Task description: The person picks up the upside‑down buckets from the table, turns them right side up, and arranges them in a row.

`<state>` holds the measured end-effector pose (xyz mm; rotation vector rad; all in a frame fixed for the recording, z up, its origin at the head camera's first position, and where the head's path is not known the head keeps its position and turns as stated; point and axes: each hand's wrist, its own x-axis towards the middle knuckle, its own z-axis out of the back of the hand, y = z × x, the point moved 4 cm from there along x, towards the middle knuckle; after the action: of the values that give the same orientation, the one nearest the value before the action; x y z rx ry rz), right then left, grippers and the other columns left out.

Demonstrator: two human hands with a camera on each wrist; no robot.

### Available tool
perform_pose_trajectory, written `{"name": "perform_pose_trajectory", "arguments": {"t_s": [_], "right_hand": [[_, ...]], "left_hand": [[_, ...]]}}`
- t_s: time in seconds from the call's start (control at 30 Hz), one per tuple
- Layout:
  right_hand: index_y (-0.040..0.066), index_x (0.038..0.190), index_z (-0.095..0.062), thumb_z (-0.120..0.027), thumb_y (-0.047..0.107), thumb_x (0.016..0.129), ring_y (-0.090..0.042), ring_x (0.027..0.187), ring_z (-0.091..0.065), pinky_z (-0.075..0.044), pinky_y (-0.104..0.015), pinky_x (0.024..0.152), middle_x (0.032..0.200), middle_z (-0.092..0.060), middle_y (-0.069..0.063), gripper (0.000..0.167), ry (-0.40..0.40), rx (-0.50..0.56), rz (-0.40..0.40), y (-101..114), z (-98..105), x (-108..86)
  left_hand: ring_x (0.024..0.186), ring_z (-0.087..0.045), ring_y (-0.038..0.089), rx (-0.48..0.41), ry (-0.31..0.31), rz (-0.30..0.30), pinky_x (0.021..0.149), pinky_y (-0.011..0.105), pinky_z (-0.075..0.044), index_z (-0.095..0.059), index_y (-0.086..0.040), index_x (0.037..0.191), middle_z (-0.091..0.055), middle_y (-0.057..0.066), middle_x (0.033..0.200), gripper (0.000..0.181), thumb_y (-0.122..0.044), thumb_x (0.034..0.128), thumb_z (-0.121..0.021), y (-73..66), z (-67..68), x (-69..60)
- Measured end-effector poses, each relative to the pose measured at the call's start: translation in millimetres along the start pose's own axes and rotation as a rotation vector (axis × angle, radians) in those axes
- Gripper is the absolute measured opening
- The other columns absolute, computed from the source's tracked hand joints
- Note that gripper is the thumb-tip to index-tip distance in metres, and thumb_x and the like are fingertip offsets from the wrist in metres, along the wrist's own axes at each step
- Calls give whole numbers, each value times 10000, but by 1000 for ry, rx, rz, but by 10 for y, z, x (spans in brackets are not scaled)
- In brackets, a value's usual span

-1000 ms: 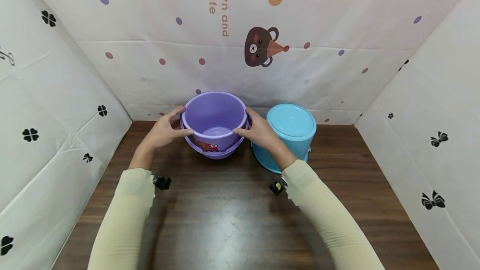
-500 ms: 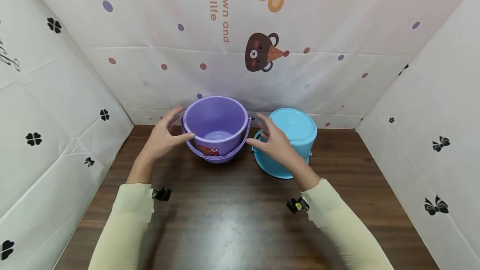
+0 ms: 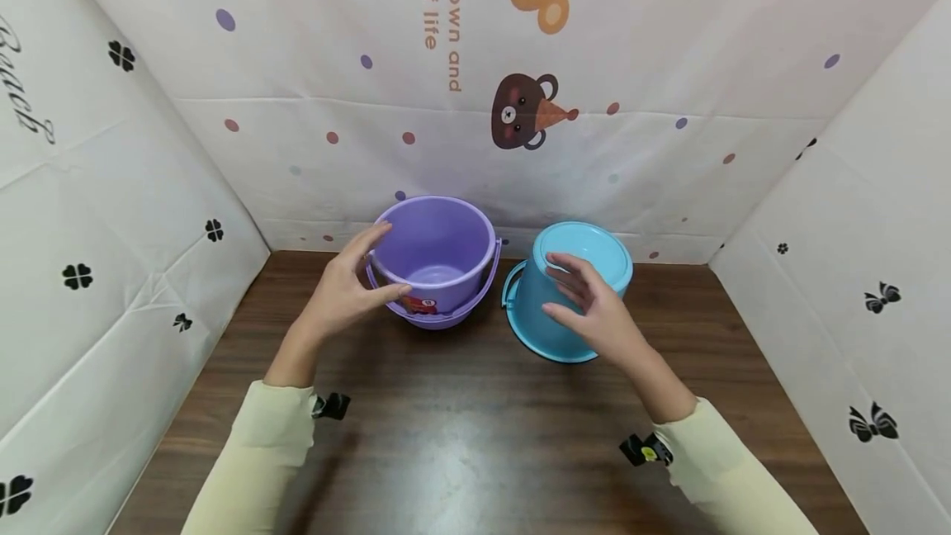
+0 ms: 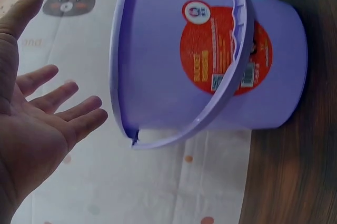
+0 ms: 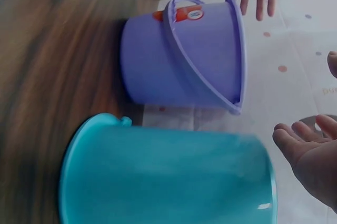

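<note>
A purple bucket (image 3: 438, 258) stands upright at the back of the table, its handle hanging down in front; the left wrist view shows its red label (image 4: 226, 50). My left hand (image 3: 342, 291), fingers spread, is beside its left rim; the left wrist view shows a gap between that hand (image 4: 47, 113) and the rim. To the right, a blue bucket (image 3: 542, 304) sits upside down, base up, its handle by its left side. My right hand (image 3: 602, 312) hovers over its right part with parted fingers, apart from it in the right wrist view (image 5: 310, 155).
The brown wooden table (image 3: 431, 428) stretches in front of both buckets. A patterned white cloth wall (image 3: 327, 163) rises right behind them, with further cloth walls at left (image 3: 111, 229) and right (image 3: 825, 213).
Both hands have let go of the purple bucket's rim. My right hand has moved right, over to the blue bucket, while my left stays near the purple one.
</note>
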<state>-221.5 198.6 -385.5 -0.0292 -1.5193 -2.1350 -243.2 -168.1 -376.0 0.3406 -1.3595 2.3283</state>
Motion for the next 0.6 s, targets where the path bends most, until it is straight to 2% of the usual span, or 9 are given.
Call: {"name": "perform_pose_trajectory", "arguments": {"t_s": [0.13, 0.37, 0.6], "right_hand": [[60, 1545, -390, -709, 3, 954, -306, 1465, -455, -434, -208, 1119, 1592, -417, -216, 674, -27, 12, 21, -59, 117, -176], [-20, 1478, -442, -692, -87, 928, -108, 1368, -550, -472, -202, 1085, 1498, -496, -272, 608, -74, 5, 48, -139, 297, -449], [13, 1433, -519, -695, -98, 920, -76, 1301, -594, -509, -185, 1029, 1425, -571, -235, 553, -81, -70, 34, -225, 448, -627]], "left_hand": [[1476, -412, 313, 21, 14, -29, 1157, 566, -416, -453, -108, 1554, -432, 121, 1607, 924, -141, 761, -927, -67, -90, -7], [1454, -445, 278, 43, 23, -100, 1164, 505, -427, -501, -114, 1519, -478, 119, 1570, 932, -165, 712, -965, -174, -260, -17], [1455, -446, 268, 60, 58, -163, 1124, 513, -450, -533, -132, 1489, -508, 98, 1547, 884, -223, 721, -961, -276, -454, -38]]}}
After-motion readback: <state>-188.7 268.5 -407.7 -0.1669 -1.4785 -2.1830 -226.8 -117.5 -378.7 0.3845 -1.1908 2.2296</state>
